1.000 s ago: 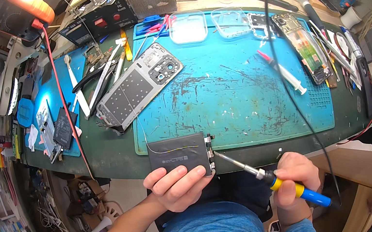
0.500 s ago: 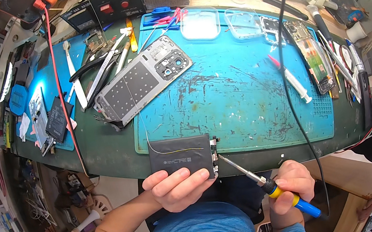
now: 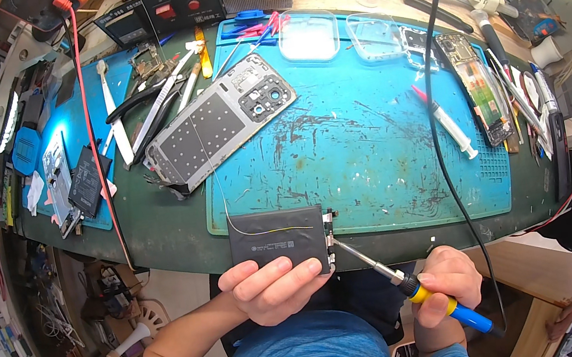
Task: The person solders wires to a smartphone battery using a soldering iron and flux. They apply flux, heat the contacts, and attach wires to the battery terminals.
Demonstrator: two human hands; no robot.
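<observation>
My left hand [image 3: 274,289] grips a flat black phone battery [image 3: 278,244] by its near edge, fingers over its face. Metal contact tabs [image 3: 330,235] run along the battery's right edge. A thin solder wire [image 3: 265,232] crosses the top of the battery, trailing up toward the phone frame. In my right hand [image 3: 446,283] is a soldering iron [image 3: 417,291] with a blue and yellow handle, its tip at the contact tabs. Whether the tip touches them I cannot make out. Beyond lies a grey phone back housing [image 3: 220,125] on the blue mat [image 3: 357,151].
At the right lie a syringe [image 3: 449,124] and an opened phone [image 3: 475,86]. A dark cable [image 3: 440,152] hangs across the right side, a red cable [image 3: 90,120] across the left. Clear plastic boxes [image 3: 308,37], tweezers [image 3: 107,95] and another battery [image 3: 90,182] lie farther back.
The soldering iron's tip has shifted slightly left and up, closer to the battery's contact tabs. My left hand and the battery have stayed almost in place.
</observation>
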